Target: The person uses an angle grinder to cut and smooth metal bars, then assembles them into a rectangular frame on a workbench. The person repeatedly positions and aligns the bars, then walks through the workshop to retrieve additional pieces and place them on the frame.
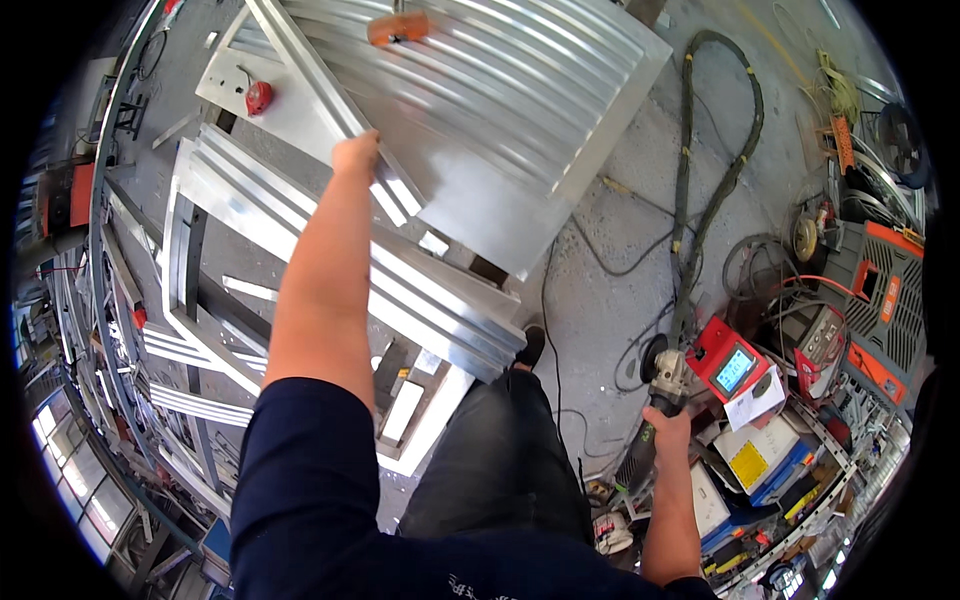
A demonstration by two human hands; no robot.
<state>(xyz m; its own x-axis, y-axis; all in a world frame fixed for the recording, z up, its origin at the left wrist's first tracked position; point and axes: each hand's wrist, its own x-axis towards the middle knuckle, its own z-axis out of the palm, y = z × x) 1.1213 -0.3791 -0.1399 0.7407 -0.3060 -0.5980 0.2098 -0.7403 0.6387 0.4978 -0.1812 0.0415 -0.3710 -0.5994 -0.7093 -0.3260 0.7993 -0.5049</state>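
Note:
My left hand (356,153) is closed around the near part of a long ribbed metal strip (312,78), which lies slantwise across a large corrugated metal panel (500,75). Down at my right side, my right hand (669,430) grips an angle grinder (668,374) by its body; the dark disc at its head points away from me. A second, wider ribbed metal length (430,296) passes beneath my left forearm. On the panel's left part sits a red round object (259,97), and an orange block-shaped tool head (397,28) rests farther up.
A red machine with a lit display (732,367) stands beside the grinder. Beyond it, a thick dark hose (756,100) loops over the floor, with thin cables nearby. Grey-and-orange cases (890,310) are at far right. Metal frames (180,250) stand at left.

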